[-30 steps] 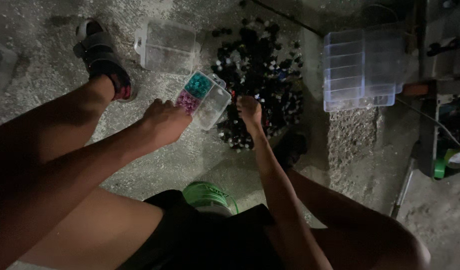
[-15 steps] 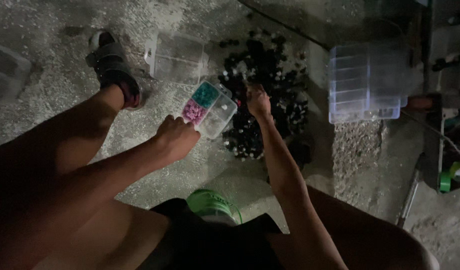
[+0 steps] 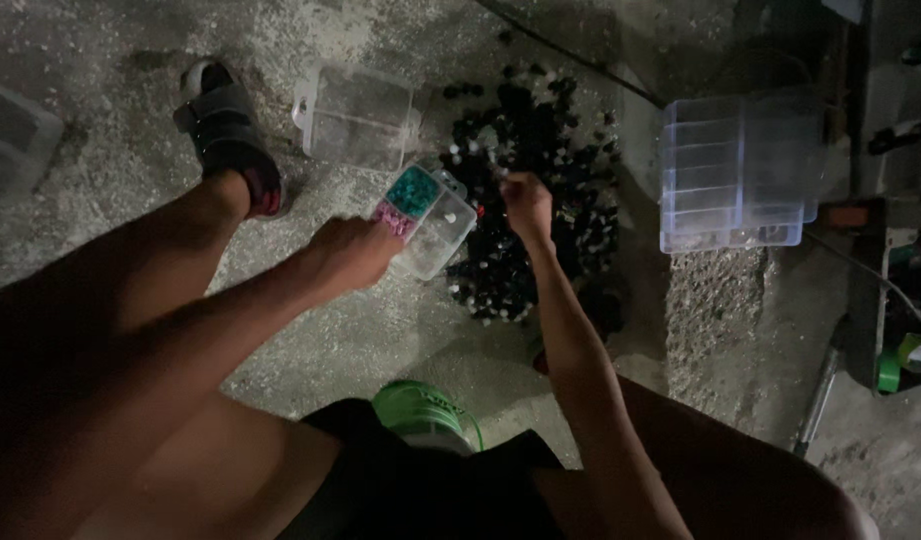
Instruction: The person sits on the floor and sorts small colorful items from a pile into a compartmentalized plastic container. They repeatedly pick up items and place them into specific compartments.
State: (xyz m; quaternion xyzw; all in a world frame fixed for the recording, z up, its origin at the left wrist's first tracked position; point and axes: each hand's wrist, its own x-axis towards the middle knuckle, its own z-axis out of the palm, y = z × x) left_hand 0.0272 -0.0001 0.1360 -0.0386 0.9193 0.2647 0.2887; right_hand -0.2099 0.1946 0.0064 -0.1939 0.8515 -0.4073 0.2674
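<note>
Rough grey concrete fills the head view, and we look down past our own bare legs at the floor (image 3: 130, 150). Our left hand (image 3: 355, 252) reaches forward from the near left, wrist straight, its fingers curled down onto the near edge of a small clear compartment box (image 3: 425, 218). The box lies flat on the floor, and the grip seems meant to steady it while it is filled. One of its cells holds teal bits, one holds pink, and the rest look pale or unfilled.

Our right hand (image 3: 526, 200) stretches out along a long forearm, just right of the box and above a heap of small dark pieces (image 3: 540, 220). Its fingers are bunched together into a loose fist, as if pinching something, but the light is too dim for us to tell whether anything sits between the fingertips. The heap spreads on the floor touching the right side of the box, so a picked piece has only a short way to travel.

Beyond the box, a larger clear container (image 3: 358, 118) rests on its side. Well apart on the right, a stack of clear drawer trays (image 3: 735, 175) stands on a raised ledge. A sandalled foot (image 3: 230, 135) is planted far left. A green roll (image 3: 420, 410) lies near us, between our legs.
</note>
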